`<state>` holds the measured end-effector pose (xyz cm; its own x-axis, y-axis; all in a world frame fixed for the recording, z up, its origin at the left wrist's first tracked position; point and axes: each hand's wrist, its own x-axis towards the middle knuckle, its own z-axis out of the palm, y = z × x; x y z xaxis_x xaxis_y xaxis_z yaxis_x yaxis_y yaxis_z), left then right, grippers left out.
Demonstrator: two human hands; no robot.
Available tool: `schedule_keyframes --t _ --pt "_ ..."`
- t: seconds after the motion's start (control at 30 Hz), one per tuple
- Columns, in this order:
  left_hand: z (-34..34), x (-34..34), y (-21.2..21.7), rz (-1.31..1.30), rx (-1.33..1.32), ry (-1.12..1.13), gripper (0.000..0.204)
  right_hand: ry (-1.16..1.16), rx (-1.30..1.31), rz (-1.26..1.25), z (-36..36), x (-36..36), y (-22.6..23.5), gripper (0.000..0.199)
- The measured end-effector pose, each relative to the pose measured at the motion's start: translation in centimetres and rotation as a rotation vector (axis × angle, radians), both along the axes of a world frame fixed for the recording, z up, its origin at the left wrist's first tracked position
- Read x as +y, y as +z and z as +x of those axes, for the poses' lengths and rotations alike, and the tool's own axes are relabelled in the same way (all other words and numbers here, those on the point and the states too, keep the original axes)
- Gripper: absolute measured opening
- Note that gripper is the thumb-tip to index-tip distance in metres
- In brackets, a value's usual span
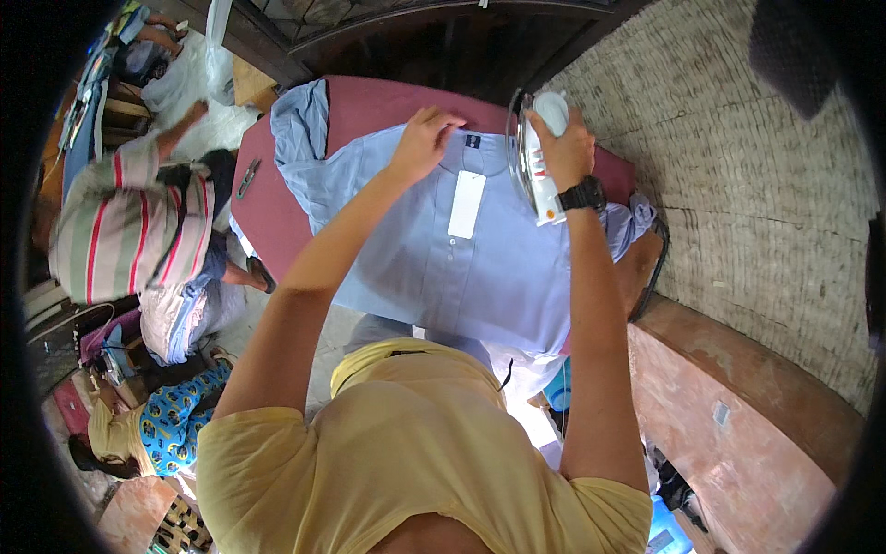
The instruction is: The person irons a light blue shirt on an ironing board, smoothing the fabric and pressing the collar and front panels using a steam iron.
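Note:
A light blue button-front shirt (397, 240) is spread over a dark red ironing board (369, 97). A blank-looking white tag (466, 205) lies on its front, below a small dark neck label (472, 141). My left hand (426, 145) is at the shirt's neckline, its fingers pinched together on the collar edge. In my right hand (565, 148) is a white clothes iron (546, 198), gripped by the handle. It is tilted, its shiny metal plate turned toward the left, over the shirt's right shoulder. Whether the plate touches the cloth, I cannot tell.
Thread snips (247, 178) lie on the board's left end. One shirt sleeve (300, 125) is bunched at the far left. A person in a striped shirt (129, 226) stands close on the left, another person (161, 425) farther down. A rough wall (701, 166) borders the right.

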<state>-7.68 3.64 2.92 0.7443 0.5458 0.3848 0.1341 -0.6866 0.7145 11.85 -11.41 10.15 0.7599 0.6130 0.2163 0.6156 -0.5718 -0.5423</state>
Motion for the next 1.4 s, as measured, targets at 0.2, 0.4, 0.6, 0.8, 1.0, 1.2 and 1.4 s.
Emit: schedule_keyframes --t 0.2,0.4,0.6,0.8,1.0,1.2,1.4 --pt "3.7 0.5 -2.5 0.248 0.322 0.019 0.015 0.442 -0.042 -0.229 2.7 2.1 5.2 0.070" --pt "-0.3 6.0 -3.6 0.118 0.343 0.408 0.024 0.750 -0.177 -0.516 4.7 0.9 5.4 0.062" --pt "-1.0 6.1 -2.0 -0.141 0.579 0.231 0.027 0.774 -0.247 -0.529 5.0 0.7 3.5 0.061" --pt "-1.6 6.7 -4.8 -0.056 0.324 0.288 0.022 0.779 -0.236 -0.349 6.2 0.5 1.6 0.059" --pt "-1.6 7.2 -5.8 -0.053 0.295 0.271 0.019 0.787 -0.239 -0.329 6.7 1.2 1.3 0.060" --pt "-1.4 6.5 -4.5 -0.069 0.269 0.320 0.019 0.648 0.020 -0.330 6.6 2.6 3.1 0.057" --pt "1.7 3.0 -3.0 0.046 0.046 -0.002 0.013 0.753 -0.217 -0.317 6.9 3.8 3.8 0.055"
